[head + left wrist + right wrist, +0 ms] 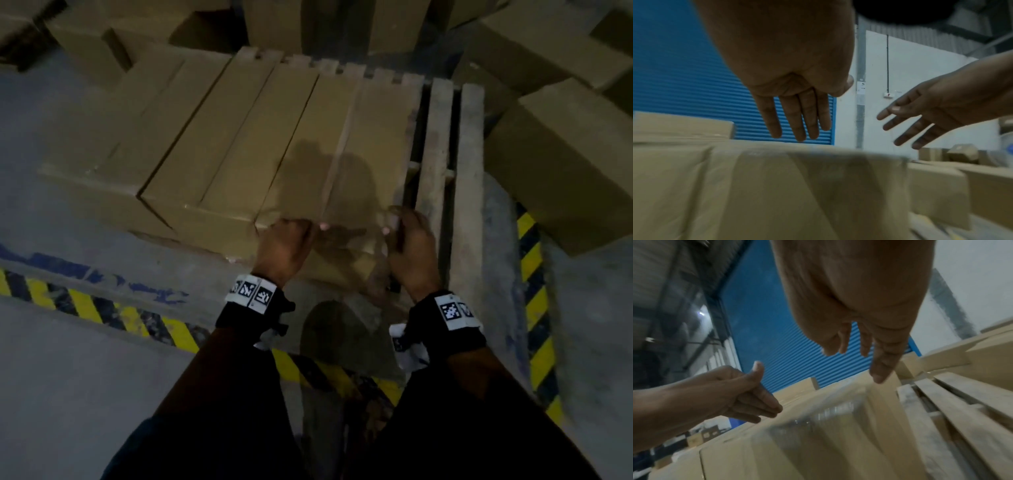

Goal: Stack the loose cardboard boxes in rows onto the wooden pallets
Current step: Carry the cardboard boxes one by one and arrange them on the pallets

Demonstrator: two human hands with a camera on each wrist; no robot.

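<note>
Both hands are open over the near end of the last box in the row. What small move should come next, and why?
Probably reach right for a loose box. Both the left hand and the right hand are open and hold nothing, the row of boxes lies on the pallet, and bare pallet slats remain beside it.

The floor (68, 377) is grey and dusty, with yellow-and-black stripe tape (144, 325) and blue paint marks (51, 263). Far ahead stands a big blue ridged shutter door (684, 81) — beside it a white wall (920, 73). The light is dim.

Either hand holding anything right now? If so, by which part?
Nothing held. Left hand and right hand hover open, fingers straight, over the near brown cardboard box on the wooden pallet.
</note>
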